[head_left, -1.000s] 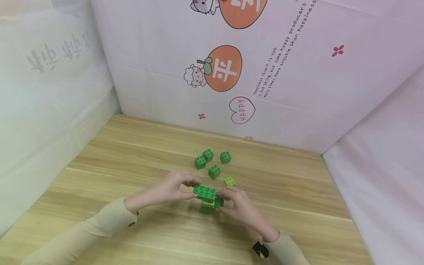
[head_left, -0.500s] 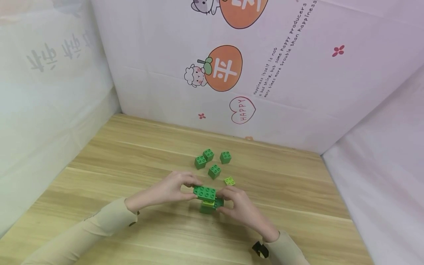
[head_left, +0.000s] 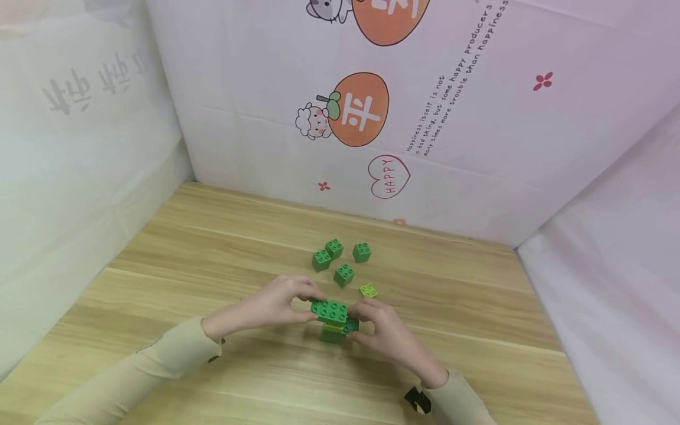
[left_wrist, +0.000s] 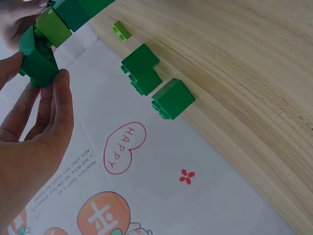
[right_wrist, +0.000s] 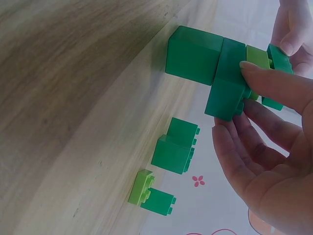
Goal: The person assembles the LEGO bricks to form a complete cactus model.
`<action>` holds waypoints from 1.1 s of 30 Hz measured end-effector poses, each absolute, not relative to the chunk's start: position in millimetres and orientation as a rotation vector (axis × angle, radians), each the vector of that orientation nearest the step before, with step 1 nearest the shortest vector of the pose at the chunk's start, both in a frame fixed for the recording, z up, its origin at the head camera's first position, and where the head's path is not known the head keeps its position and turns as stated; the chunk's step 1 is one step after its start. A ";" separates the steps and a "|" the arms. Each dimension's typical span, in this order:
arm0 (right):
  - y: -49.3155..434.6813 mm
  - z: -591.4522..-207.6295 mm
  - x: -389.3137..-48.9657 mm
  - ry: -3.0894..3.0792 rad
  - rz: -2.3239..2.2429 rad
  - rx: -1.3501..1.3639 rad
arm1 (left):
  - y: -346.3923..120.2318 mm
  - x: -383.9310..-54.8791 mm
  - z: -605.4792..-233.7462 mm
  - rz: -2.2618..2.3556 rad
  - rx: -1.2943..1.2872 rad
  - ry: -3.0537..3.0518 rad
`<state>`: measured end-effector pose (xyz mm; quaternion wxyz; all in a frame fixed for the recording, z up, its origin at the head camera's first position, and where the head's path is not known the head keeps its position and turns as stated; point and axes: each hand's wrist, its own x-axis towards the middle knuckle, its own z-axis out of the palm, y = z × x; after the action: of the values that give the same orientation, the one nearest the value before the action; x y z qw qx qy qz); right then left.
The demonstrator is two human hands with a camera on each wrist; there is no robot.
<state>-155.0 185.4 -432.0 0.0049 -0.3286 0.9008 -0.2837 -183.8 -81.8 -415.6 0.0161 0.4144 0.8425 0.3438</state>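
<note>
A stack of toy building bricks stands on the table, with a green block lowest, a longer green brick over it, then a lime brick. My left hand pinches a green eight-stud brick by its left end, right over the lime brick. In the right wrist view that brick sits slightly tilted, with a lime stud showing in the gap between them. My right hand grips the longer green brick's overhanging right end between thumb and fingers. The lime brick is mostly hidden in the head view.
Several loose green four-stud bricks lie on the wooden table beyond the hands. Closer in is a flat lime brick. Printed white sheets wall the table at the back and both sides.
My left hand has shifted slightly right and down with the eight-stud brick, and less of the lime brick shows beneath it. My right hand stays in place.
</note>
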 end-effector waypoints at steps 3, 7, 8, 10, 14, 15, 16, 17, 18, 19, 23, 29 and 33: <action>185.5 -431.9 -154.6 2.821 -0.892 -1.026 | -81.2 -183.3 -415.2 1.071 1.298 2.618; 185.4 -431.6 -154.8 2.821 -0.892 -1.019 | -80.5 -182.8 -414.8 1.073 1.297 2.614; 185.5 -431.6 -154.8 2.822 -0.890 -1.018 | -80.2 -182.7 -414.7 1.075 1.299 2.612; 185.5 -431.7 -154.9 2.823 -0.890 -1.020 | -80.0 -182.7 -414.7 1.075 1.300 2.613; 185.6 -432.1 -155.1 2.826 -0.891 -1.028 | -79.6 -183.0 -415.2 1.077 1.309 2.613; 185.7 -432.2 -155.0 2.826 -0.892 -1.030 | -79.6 -183.0 -415.4 1.078 1.309 2.611; 185.7 -432.3 -155.0 2.826 -0.893 -1.030 | -79.6 -183.1 -415.5 1.080 1.308 2.610; 185.6 -432.4 -155.1 2.825 -0.895 -1.032 | -79.6 -183.1 -415.6 1.084 1.308 2.607; 185.7 -432.5 -155.0 2.824 -0.897 -1.033 | -79.5 -183.1 -415.7 1.087 1.308 2.604; 185.8 -432.6 -154.9 2.823 -0.899 -1.032 | -79.2 -183.2 -415.8 1.091 1.307 2.600; 186.0 -432.7 -155.0 2.819 -0.904 -1.032 | -78.5 -183.5 -416.0 1.092 1.291 2.598; 185.4 -431.6 -155.4 2.820 -0.899 -1.036 | -77.5 -182.1 -416.7 1.084 1.253 2.612; 185.2 -431.2 -155.2 2.819 -0.902 -1.033 | -76.5 -181.2 -417.9 1.096 1.263 2.622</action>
<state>-155.2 185.2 -431.2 0.0031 -0.3295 0.8992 -0.2878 -181.2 -76.5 -417.9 0.0158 0.4062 0.8430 0.3524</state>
